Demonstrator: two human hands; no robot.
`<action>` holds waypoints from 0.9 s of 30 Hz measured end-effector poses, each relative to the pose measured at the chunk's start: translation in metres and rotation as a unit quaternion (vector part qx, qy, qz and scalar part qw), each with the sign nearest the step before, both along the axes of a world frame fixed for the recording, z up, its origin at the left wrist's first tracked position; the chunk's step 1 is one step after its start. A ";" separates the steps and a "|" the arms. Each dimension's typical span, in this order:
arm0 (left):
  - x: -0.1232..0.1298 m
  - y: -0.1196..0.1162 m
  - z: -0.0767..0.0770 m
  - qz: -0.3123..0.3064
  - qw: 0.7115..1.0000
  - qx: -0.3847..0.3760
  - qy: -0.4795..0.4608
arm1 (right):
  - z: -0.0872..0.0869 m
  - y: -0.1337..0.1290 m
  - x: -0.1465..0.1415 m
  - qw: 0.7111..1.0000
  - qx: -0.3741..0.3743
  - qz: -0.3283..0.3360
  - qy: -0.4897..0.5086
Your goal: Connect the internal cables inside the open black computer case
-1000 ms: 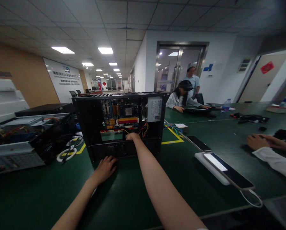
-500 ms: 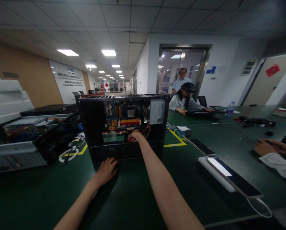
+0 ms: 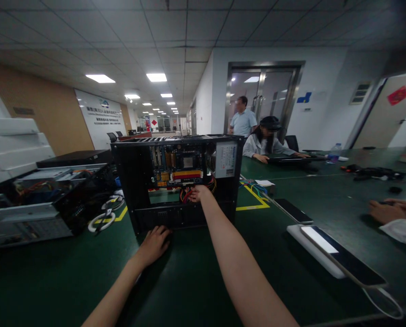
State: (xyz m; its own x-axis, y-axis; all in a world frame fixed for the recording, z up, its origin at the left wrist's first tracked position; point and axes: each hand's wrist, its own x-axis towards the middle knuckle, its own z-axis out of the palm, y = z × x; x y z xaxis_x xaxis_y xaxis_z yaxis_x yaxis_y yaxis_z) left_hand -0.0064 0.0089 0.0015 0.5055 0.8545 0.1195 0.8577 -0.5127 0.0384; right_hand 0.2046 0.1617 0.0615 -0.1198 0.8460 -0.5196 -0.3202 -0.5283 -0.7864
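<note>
A black computer case (image 3: 182, 217) stands upright on the table with its side off. Inside it show a motherboard (image 3: 185, 162), a power supply (image 3: 225, 159) at the upper right and a bundle of coloured cables (image 3: 184, 195) below the board. My right hand (image 3: 199, 194) reaches into the lower part of the case, its fingers closed on the cables. My left hand (image 3: 154, 245) lies palm down on the table against the case's lower front edge, fingers loosely stretched out, holding nothing.
Another opened computer case (image 3: 53, 204) lies on the left beside a coil of white cable (image 3: 101, 221). To the right are phones, one (image 3: 346, 261) on a white box. A co-worker's hands (image 3: 388, 211) rest at the far right. People are behind the table.
My right hand has shifted slightly within the case, and more of the cable bundle shows beside its fingers. My left hand stays put. The standing person behind has moved left.
</note>
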 end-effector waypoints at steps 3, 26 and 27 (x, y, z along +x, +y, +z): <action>0.000 0.000 -0.001 -0.005 1.000 0.005 -0.004 | -0.001 0.003 0.001 1.000 -0.007 -0.003 0.005; -0.002 0.000 -0.004 -0.003 1.000 0.002 -0.008 | -0.001 0.004 0.001 1.000 0.010 0.005 -0.016; -0.001 0.000 -0.004 -0.006 1.000 0.004 -0.007 | 0.000 0.004 0.001 1.000 0.010 0.006 -0.021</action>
